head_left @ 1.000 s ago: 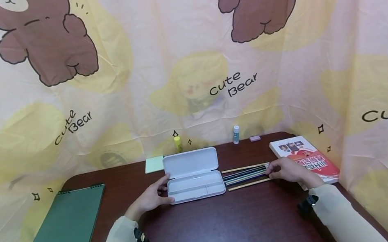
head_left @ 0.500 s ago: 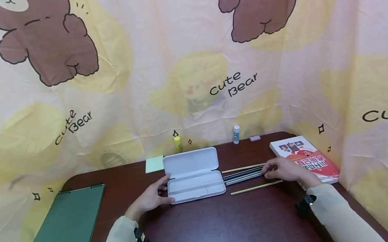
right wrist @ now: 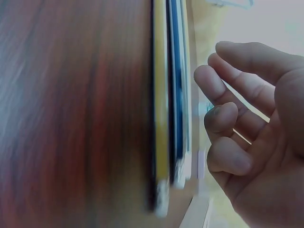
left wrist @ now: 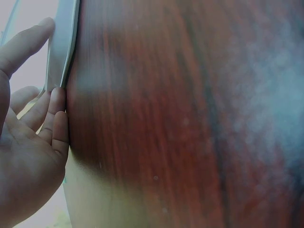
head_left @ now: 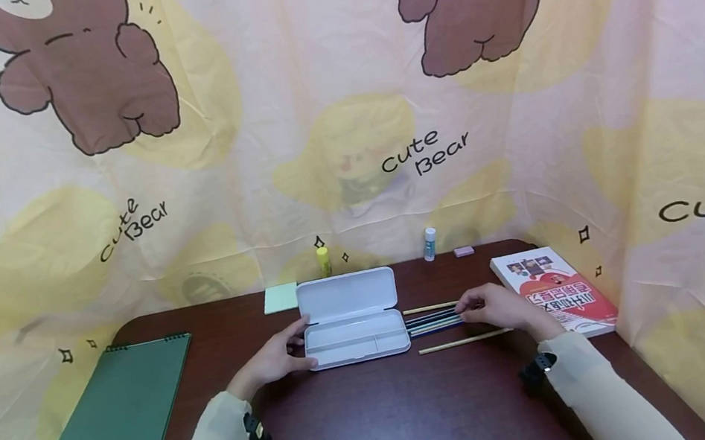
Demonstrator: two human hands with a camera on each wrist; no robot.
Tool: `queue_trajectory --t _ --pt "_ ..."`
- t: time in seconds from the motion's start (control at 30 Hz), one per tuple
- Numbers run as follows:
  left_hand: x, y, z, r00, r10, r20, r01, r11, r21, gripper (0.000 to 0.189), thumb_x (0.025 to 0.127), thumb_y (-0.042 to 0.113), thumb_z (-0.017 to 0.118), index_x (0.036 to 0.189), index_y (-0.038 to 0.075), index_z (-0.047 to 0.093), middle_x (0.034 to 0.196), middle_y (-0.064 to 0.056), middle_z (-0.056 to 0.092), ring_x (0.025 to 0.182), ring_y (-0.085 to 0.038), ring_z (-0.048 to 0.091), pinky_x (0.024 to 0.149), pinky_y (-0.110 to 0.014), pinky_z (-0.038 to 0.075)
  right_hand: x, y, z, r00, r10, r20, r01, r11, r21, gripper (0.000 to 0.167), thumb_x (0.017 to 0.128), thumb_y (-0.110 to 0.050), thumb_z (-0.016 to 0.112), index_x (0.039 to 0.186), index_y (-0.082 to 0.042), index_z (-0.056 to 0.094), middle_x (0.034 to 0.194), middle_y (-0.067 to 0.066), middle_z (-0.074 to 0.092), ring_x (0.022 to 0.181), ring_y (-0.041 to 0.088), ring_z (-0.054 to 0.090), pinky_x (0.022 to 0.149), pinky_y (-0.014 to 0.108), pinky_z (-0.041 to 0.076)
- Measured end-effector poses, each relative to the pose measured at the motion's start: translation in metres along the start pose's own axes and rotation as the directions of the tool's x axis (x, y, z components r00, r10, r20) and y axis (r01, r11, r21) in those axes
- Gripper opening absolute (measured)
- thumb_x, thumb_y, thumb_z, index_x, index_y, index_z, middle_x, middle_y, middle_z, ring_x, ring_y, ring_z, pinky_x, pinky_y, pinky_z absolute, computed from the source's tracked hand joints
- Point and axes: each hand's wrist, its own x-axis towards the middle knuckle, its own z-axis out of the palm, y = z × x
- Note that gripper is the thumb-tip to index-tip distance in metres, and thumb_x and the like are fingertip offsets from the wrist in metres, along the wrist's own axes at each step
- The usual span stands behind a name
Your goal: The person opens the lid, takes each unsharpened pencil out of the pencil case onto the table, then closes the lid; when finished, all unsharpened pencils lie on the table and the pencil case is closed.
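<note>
A white pencil case (head_left: 347, 296) lies on the table with its lid up and its divided tray facing me. My left hand (head_left: 271, 359) holds its left end, thumb at the near corner and fingers farther back. The right wrist view shows my right hand (right wrist: 256, 128) with loosely bent fingers, a gap between them and the pencils. From the head view, its fingertips overlap the right part of several dark and light pencils (head_left: 433, 324) beside the case. One yellow pencil (head_left: 464, 342) lies nearer to me, apart from them; another yellow pencil (head_left: 429, 308) lies at the back.
A green clipboard-like pad (head_left: 110, 419) lies at the left, a red-and-white book (head_left: 561, 288) at the right. Behind the case stand a yellow bottle (head_left: 324, 261) and a glue stick (head_left: 430, 244). Sticky notes (head_left: 279, 298) and a pink eraser (head_left: 463, 252) lie at the back.
The near yellow pencil has shifted toward me, away from the other pencils. My right hand has moved left along the pencils. The left hand has stayed on the case.
</note>
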Motion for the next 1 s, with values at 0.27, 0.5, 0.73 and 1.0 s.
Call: queue_trajectory --t 0.27,0.5,0.73,1.0 --pt "-0.001 0.001 0.000 1.000 0.002 -0.001 -0.002 1.000 0.001 0.094 0.079 0.032 0.085 0.157 0.027 0.033 0.146 -0.008 0.052 0.127 -0.027 0.054 0.108 -0.052 0.042 0.018 -0.030 0.015 1.000 -0.028 0.004 0.028 1.000 0.010 0.017 0.093 -0.025 0.071 0.107 -0.017 0.074 0.099 -0.006 0.072 0.091 0.018 0.059 0.087 0.038 0.048" --pt "0.000 0.001 0.000 1.000 -0.003 0.000 0.003 1.000 0.002 0.093 0.080 0.031 0.084 0.157 0.028 0.032 0.147 -0.007 0.051 0.127 -0.027 0.052 0.109 -0.053 0.040 0.031 -0.052 0.030 0.994 -0.101 0.032 0.100 0.995 0.011 0.016 0.093 -0.024 0.071 0.107 -0.017 0.074 0.099 -0.007 0.072 0.089 0.016 0.060 0.083 0.035 0.050" --pt "0.000 -0.001 0.000 1.000 -0.002 0.003 0.002 1.000 0.002 0.094 0.080 0.033 0.084 0.157 0.028 0.031 0.145 -0.008 0.052 0.127 -0.027 0.053 0.108 -0.055 0.041 0.044 -0.072 0.045 0.976 -0.210 0.054 0.211 0.978 -0.005 0.014 0.093 -0.019 0.071 0.106 -0.014 0.076 0.103 -0.004 0.075 0.090 0.013 0.062 0.086 0.038 0.053" --pt "0.001 -0.002 0.001 1.000 0.005 -0.005 -0.005 1.000 0.009 0.093 0.080 0.032 0.084 0.157 0.028 0.032 0.146 -0.008 0.052 0.127 -0.027 0.053 0.108 -0.055 0.041 0.057 -0.085 0.062 0.970 -0.226 0.092 0.228 0.974 -0.015 0.013 0.093 -0.018 0.071 0.105 -0.018 0.076 0.103 -0.006 0.074 0.093 0.012 0.062 0.091 0.040 0.054"
